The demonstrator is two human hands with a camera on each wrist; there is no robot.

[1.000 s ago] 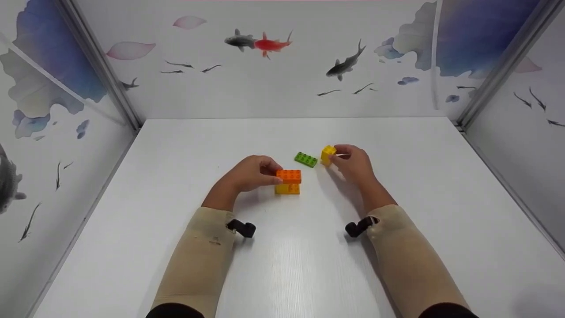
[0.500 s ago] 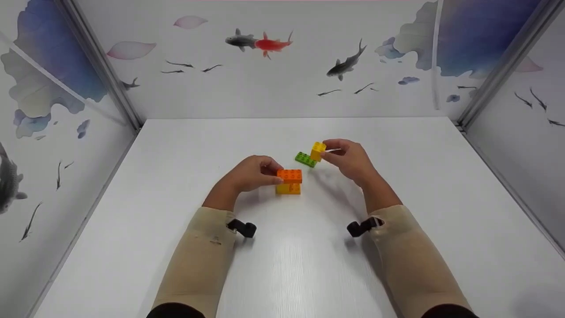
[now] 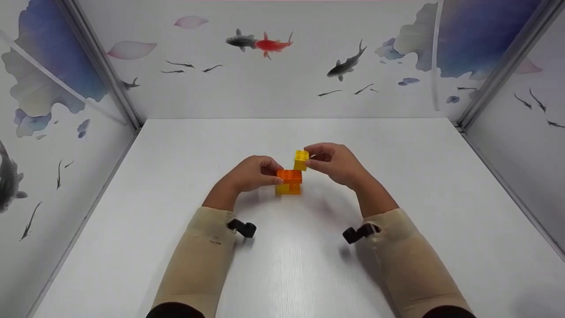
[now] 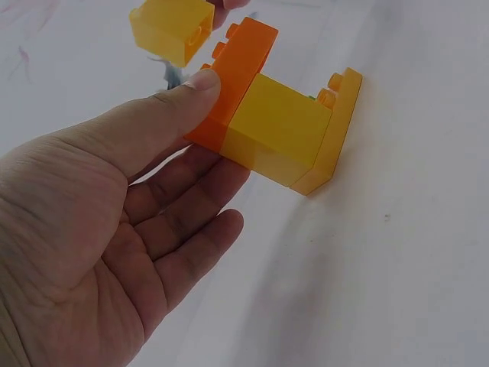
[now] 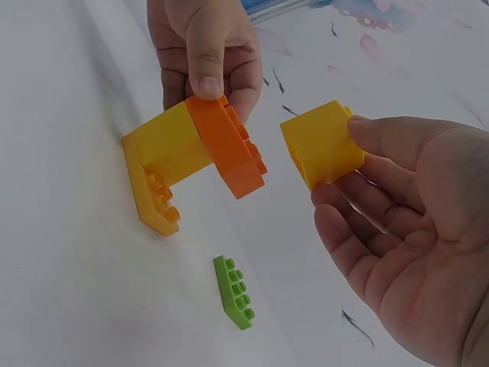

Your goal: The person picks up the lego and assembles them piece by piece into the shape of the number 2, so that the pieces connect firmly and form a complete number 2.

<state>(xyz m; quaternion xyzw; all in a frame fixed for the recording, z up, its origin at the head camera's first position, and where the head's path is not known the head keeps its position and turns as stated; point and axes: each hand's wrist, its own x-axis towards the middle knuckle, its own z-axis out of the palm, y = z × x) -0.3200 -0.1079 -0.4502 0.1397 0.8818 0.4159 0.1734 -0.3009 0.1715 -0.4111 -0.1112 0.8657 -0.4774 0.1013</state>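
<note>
Both arms reach forward, tan sleeves angling in towards each other, bare wrists showing past the cuffs. Here's the left hand, locked in a pinch: thumb stretched out long, tip pressing, the lower fingers loosely bent, palm open to the wrist view. And facing it, the right hand, a shade farther forward, pinching too! Its thumb lies uppermost in its wrist view, fingers bent below, the lowest curling in towards the palm. Hands near each other, not touching, thumbs on the body side.
</note>
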